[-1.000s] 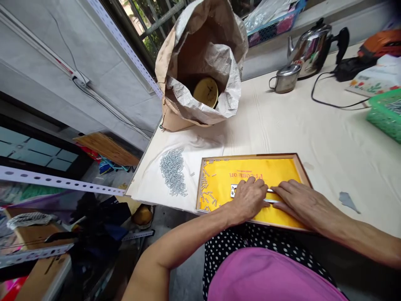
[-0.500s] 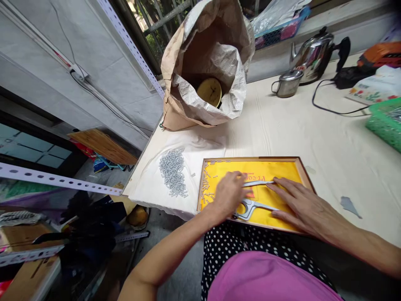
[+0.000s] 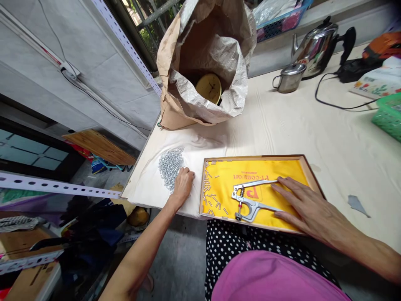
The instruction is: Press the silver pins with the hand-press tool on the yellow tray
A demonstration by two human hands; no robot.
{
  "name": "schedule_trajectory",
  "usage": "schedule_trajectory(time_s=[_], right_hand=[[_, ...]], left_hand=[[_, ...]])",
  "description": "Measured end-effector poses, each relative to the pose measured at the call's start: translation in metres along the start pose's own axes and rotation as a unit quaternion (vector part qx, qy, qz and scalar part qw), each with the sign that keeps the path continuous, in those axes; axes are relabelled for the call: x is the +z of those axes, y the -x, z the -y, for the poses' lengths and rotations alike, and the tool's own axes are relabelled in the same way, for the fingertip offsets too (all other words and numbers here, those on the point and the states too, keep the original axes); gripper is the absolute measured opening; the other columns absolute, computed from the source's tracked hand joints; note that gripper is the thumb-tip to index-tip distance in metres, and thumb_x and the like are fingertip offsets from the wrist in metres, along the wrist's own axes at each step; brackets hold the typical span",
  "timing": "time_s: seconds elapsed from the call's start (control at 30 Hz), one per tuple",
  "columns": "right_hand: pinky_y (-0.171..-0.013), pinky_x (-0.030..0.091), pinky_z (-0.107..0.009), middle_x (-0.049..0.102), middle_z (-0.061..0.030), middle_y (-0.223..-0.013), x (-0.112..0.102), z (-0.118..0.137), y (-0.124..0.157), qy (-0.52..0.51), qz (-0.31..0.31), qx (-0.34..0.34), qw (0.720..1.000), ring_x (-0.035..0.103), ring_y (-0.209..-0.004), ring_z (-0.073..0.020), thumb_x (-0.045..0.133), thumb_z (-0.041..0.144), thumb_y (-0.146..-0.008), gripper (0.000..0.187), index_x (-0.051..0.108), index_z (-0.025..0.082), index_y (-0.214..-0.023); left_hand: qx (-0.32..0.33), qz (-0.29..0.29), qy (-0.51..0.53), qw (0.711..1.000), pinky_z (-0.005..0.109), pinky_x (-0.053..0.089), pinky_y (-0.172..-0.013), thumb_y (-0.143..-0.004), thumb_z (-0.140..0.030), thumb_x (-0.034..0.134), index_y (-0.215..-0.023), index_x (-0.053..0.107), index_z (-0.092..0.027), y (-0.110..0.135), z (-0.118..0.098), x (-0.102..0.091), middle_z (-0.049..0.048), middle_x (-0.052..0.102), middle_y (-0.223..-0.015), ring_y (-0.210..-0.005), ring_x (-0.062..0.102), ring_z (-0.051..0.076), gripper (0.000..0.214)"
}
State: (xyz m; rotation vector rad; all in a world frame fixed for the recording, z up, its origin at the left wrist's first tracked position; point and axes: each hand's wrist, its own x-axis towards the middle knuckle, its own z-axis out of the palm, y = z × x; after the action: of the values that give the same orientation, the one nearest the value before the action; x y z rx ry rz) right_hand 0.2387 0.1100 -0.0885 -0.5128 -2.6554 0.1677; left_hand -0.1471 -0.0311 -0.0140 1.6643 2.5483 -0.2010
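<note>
Silver metal pliers (image 3: 255,183) lie in the yellow-lined rectangular tray (image 3: 310,172), the right hand (image 3: 303,205) spread against their handle ends at three o'clock. The curled left hand (image 3: 183,184), its grip unclear, meets the pile of small grey metal pieces (image 3: 171,165) at four o'clock; a sweep could scatter them.

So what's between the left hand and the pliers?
In the head view, from the left hand to the pliers: a strip of white cloth, the tray's left wall, then scattered metal pieces on yellow lining.
</note>
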Motion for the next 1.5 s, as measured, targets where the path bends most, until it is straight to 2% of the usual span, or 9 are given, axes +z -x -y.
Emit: schedule_trajectory(time_s=[0.2,0.6,0.73,0.87,0.93,1.03,1.1,1.37,1.5], right_hand=[[-0.114,0.042,-0.055,0.049,-0.021,-0.151,0.0,0.001,-0.001,-0.001,0.004,0.004,1.0,0.042,-0.143,-0.0371,0.046,0.057,-0.1,0.061,0.053,0.013,-0.142],[-0.111,0.045,-0.055,0.048,-0.0222,-0.151,-0.004,0.005,-0.004,0.001,0.012,0.016,1.0,0.043,-0.142,-0.0387,0.048,0.057,-0.1,0.059,0.059,0.011,-0.135],[-0.112,0.043,-0.055,0.047,-0.0226,-0.151,-0.01,0.007,-0.008,-0.005,0.031,0.024,0.999,0.041,-0.142,-0.0386,0.053,0.053,-0.099,0.056,0.058,0.011,-0.135],[-0.108,0.043,-0.053,0.046,-0.0221,-0.15,-0.022,0.01,-0.014,-0.013,0.033,0.029,0.999,0.041,-0.139,-0.0381,0.059,0.048,-0.097,0.052,0.06,0.012,-0.134],[-0.099,0.046,-0.048,0.056,-0.0195,-0.138,-0.028,0.012,-0.018,-0.023,0.04,0.024,0.999,0.048,-0.128,-0.0351,0.06,0.046,-0.097,0.043,0.064,0.015,-0.127],[-0.081,0.041,-0.037,0.067,-0.0105,-0.1,-0.033,0.016,-0.027,-0.024,0.068,0.005,0.997,0.053,-0.096,-0.0248,0.056,0.036,-0.101,0.023,0.07,0.018,-0.099],[-0.073,0.033,-0.035,0.064,-0.0063,-0.084,-0.035,0.018,-0.034,0.004,0.068,-0.019,0.998,0.048,-0.083,-0.0212,0.052,0.027,-0.103,0.024,0.067,0.018,-0.086],[-0.069,0.026,-0.035,0.063,-0.0035,-0.079,-0.041,0.014,-0.06,0.078,0.066,-0.073,0.992,0.046,-0.077,-0.0187,0.038,0.012,-0.105,0.031,0.061,0.019,-0.087],[-0.068,0.027,-0.035,0.064,-0.0044,-0.085,-0.043,0.011,-0.058,0.082,0.064,-0.065,0.992,0.048,-0.077,-0.018,0.039,0.014,-0.106,0.026,0.061,0.018,-0.093]], left_hand=[[-0.038,0.019,0.016,0.999,0.033,0.044,-0.09,-0.096,-0.015,0.052,-0.1,0.069,-0.01,-0.011,0.003,0.0,0.0144,0.067,-0.104,-0.105,0.059,0.026,0.019],[-0.06,0.016,0.051,0.997,0.028,0.044,-0.071,-0.082,-0.006,0.056,-0.087,0.068,-0.014,-0.02,-0.007,-0.018,0.0097,0.071,-0.088,-0.08,0.065,0.02,0.015],[-0.07,-0.065,0.195,0.976,0.028,0.048,-0.072,-0.081,-0.015,0.061,-0.083,0.069,-0.017,-0.014,-0.021,-0.037,0.0037,0.073,-0.08,-0.075,0.067,0.019,0.008],[-0.026,-0.068,0.249,0.966,0.029,0.05,-0.071,-0.079,-0.025,0.067,-0.081,0.073,-0.018,-0.003,-0.047,-0.051,0.0035,0.074,-0.081,-0.07,0.066,0.018,0.009],[-0.017,-0.075,0.262,0.962,0.03,0.052,-0.074,-0.078,-0.026,0.068,-0.081,0.074,-0.019,0.006,-0.062,-0.054,0.0048,0.075,-0.085,-0.071,0.067,0.018,0.01],[-0.023,-0.04,0.326,0.944,0.03,0.053,-0.072,-0.078,-0.03,0.069,-0.082,0.076,-0.019,0.021,-0.082,-0.052,0.005,0.076,-0.085,-0.072,0.068,0.018,0.014],[-0.029,-0.003,0.374,0.927,0.029,0.053,-0.07,-0.078,-0.035,0.069,-0.083,0.077,-0.019,0.032,-0.093,-0.049,0.0047,0.077,-0.083,-0.071,0.068,0.018,0.019],[-0.05,0.039,0.463,0.884,0.027,0.05,-0.066,-0.076,-0.044,0.07,-0.085,0.075,-0.017,0.048,-0.117,-0.04,0.0057,0.076,-0.08,-0.072,0.067,0.019,0.029],[0.028,0.07,0.442,0.894,0.025,0.046,-0.063,-0.084,-0.043,0.063,-0.089,0.074,-0.018,0.051,-0.125,-0.039,0.0046,0.076,-0.086,-0.07,0.063,0.016,0.028]])
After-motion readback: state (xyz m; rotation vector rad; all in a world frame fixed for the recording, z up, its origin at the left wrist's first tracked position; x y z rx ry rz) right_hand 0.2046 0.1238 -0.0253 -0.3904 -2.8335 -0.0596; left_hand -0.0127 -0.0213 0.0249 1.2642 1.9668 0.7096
